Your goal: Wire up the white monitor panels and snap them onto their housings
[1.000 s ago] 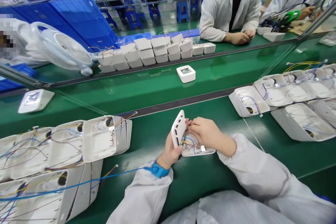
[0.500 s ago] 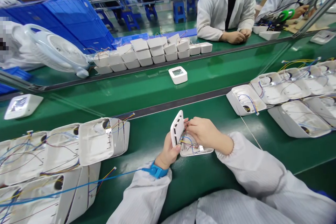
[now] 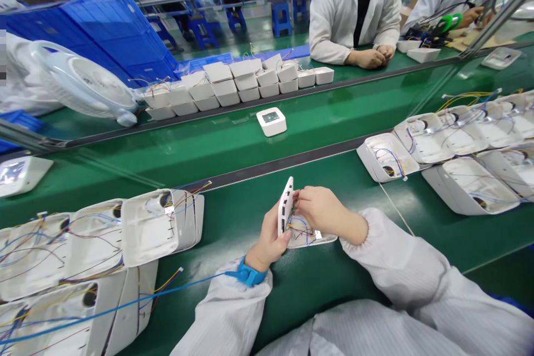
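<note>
My left hand [image 3: 270, 238] grips a white panel [image 3: 285, 208] with dark slots along its face, held upright and tilted. Below and just right of it, an open white housing [image 3: 329, 238] lies on the green bench, with coloured wires [image 3: 301, 226] inside. These wires run up toward the back of the panel. My right hand [image 3: 321, 208] reaches in behind the panel, its fingers pinched together close to the wires. What those fingertips hold is hidden. A blue wrist strap [image 3: 249, 273] with a cord is on my left wrist.
Stacked open housings with loose wires stand at left [image 3: 150, 228] and right [image 3: 387, 158]. A belt [image 3: 200, 147] carries a white device with a screen [image 3: 271, 122]. Beyond are more housings [image 3: 225, 92], a fan [image 3: 83, 80], blue crates [image 3: 120, 33] and a co-worker's folded hands [image 3: 375, 57].
The devices on the belt have moved left. The panel in my left hand has turned more edge-on. My right hand stays pinched behind it.
</note>
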Motion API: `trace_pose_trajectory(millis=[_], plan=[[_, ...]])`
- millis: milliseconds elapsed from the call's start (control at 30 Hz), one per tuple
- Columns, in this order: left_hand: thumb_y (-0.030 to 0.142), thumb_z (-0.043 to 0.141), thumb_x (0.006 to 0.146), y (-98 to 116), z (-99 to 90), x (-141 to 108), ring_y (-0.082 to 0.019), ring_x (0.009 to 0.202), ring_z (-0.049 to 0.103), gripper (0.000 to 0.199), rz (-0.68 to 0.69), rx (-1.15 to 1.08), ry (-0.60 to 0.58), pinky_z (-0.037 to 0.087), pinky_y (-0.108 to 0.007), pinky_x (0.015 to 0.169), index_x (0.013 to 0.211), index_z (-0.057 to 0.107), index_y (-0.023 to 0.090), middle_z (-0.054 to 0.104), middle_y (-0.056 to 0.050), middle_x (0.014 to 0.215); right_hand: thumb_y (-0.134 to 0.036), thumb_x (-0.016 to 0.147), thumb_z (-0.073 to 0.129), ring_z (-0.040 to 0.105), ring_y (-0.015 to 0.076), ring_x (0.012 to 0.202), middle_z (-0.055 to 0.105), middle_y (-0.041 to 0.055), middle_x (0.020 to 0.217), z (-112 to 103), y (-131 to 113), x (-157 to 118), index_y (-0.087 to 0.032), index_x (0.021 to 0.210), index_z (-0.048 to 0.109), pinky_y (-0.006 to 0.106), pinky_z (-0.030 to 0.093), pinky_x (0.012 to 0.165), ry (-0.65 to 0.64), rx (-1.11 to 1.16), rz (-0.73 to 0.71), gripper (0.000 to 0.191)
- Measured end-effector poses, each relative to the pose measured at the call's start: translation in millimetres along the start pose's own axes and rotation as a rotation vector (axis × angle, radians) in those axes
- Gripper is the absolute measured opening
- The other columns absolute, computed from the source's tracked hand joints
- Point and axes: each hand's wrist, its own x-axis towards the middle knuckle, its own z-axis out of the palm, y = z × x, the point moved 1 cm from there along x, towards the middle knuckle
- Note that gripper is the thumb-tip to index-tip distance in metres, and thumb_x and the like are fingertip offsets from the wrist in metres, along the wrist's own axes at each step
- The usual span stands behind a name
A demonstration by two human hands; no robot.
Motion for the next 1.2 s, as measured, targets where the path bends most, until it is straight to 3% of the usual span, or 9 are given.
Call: trace_pose_trajectory(millis=[100, 233, 367, 467, 533, 633, 733, 1100, 1200], plan=[[0.054, 0.056, 0.085, 5, 1.6, 3, -0.039, 0.131, 0.045, 0.069, 0.035, 0.043, -0.042, 0.033, -0.055, 0.112, 0.143, 0.044, 0.017, 0.046, -0.016, 0.145, -0.021, 0.096, 0.05, 0.054, 0.0203, 0.08, 0.065, 0.0093, 0.088, 4, -2, -1, -0.014, 0.087, 0.069, 0.034, 0.04, 0.067, -0.012, -0.043, -0.017, 0.022], [0.055, 0.058, 0.084, 2, 0.7, 3, -0.038, 0.132, 0.044, 0.073, 0.057, 0.031, -0.01, 0.032, -0.055, 0.112, 0.143, 0.042, 0.016, 0.047, -0.017, 0.144, -0.022, 0.096, 0.052, 0.056, 0.0202, 0.082, 0.065, 0.0087, 0.088, -3, -1, 0, -0.015, 0.087, 0.069, 0.033, 0.042, 0.071, -0.055, 0.037, 0.041, 0.021], [0.056, 0.058, 0.084, -1, 0.6, 3, -0.037, 0.132, 0.044, 0.07, 0.027, -0.062, -0.013, 0.034, -0.054, 0.111, 0.14, 0.044, 0.015, 0.046, -0.018, 0.143, -0.028, 0.09, 0.063, 0.059, 0.0189, 0.09, 0.066, 0.0053, 0.095, -22, 11, 0, -0.019, 0.096, 0.07, 0.029, 0.044, 0.077, -0.153, 0.215, 0.257, 0.012], [0.056, 0.059, 0.084, 0, 1.2, 4, -0.038, 0.132, 0.043, 0.069, 0.015, -0.097, -0.01, 0.037, -0.053, 0.109, 0.138, 0.045, 0.015, 0.044, -0.019, 0.144, -0.028, 0.085, 0.069, 0.062, 0.0193, 0.084, 0.068, 0.0042, 0.093, -31, 20, -2, -0.02, 0.094, 0.07, 0.029, 0.043, 0.071, -0.306, 0.21, 0.461, 0.012], [0.055, 0.059, 0.084, 1, 1.7, 5, -0.038, 0.132, 0.043, 0.068, 0.014, -0.106, -0.018, 0.037, -0.054, 0.109, 0.138, 0.046, 0.015, 0.044, -0.019, 0.144, -0.028, 0.084, 0.07, 0.063, 0.0191, 0.082, 0.068, 0.0035, 0.091, -33, 23, -2, -0.02, 0.092, 0.069, 0.028, 0.042, 0.069, -0.338, 0.214, 0.511, 0.012], [0.054, 0.059, 0.084, 0, 2.0, 5, -0.038, 0.131, 0.044, 0.067, 0.023, -0.124, -0.021, 0.036, -0.055, 0.109, 0.137, 0.046, 0.015, 0.044, -0.019, 0.143, -0.029, 0.084, 0.069, 0.063, 0.0185, 0.083, 0.069, 0.0033, 0.092, -32, 26, -3, -0.02, 0.094, 0.069, 0.027, 0.041, 0.069, -0.311, 0.272, 0.513, 0.014], [0.054, 0.06, 0.084, 1, 2.5, 5, -0.037, 0.13, 0.045, 0.069, 0.031, -0.142, -0.018, 0.036, -0.055, 0.109, 0.139, 0.044, 0.015, 0.044, -0.02, 0.143, -0.031, 0.088, 0.064, 0.064, 0.0189, 0.082, 0.071, 0.003, 0.091, -30, 28, -4, -0.021, 0.093, 0.072, 0.027, 0.041, 0.07, -0.369, 0.316, 0.491, 0.014], [0.056, 0.063, 0.081, 9, 5.6, 10, -0.037, 0.128, 0.047, 0.073, 0.034, -0.128, -0.018, 0.037, -0.055, 0.108, 0.139, 0.044, 0.015, 0.046, -0.02, 0.141, -0.029, 0.091, 0.059, 0.063, 0.0204, 0.081, 0.07, 0.0053, 0.089, -30, 18, 0, -0.02, 0.09, 0.071, 0.028, 0.04, 0.066, -0.385, 0.116, 0.505, 0.015], [0.055, 0.062, 0.083, 7, 4.9, 8, -0.037, 0.128, 0.047, 0.074, 0.04, -0.121, -0.022, 0.037, -0.055, 0.108, 0.141, 0.041, 0.015, 0.046, -0.02, 0.141, -0.027, 0.091, 0.061, 0.063, 0.0209, 0.085, 0.069, 0.0062, 0.09, -33, 17, 0, -0.018, 0.093, 0.071, 0.029, 0.042, 0.071, -0.316, 0.141, 0.483, 0.013]])
